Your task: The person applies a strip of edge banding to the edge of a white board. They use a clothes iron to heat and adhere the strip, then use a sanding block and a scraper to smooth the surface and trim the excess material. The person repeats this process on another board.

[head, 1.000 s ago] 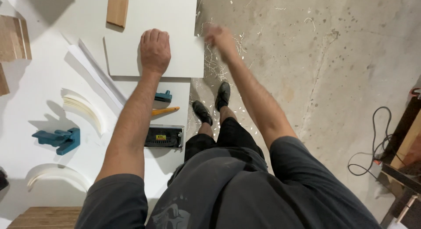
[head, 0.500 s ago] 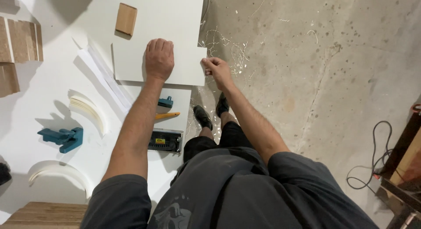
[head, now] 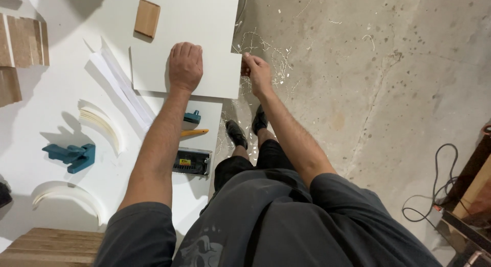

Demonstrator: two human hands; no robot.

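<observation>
My grip first: left hand (head: 185,66) is spread open and pressed flat on the white panel (head: 153,72), while my right hand (head: 257,72) has fingers pinched shut on the panel's right edge, right at the corner that sticks out past the table (head: 30,144). The panel is lying flat on the white table, long axis running left to right as I look down, right end poking out over the concrete floor (head: 358,67). Going down in size from there: curved white offcuts (head: 102,125) sit to the left, well apart from the panel, a blue clamp (head: 71,156) is near them, a small wooden block (head: 147,18) rests just beyond the panel, and a yellow pencil (head: 194,132) lies by my left forearm.
</observation>
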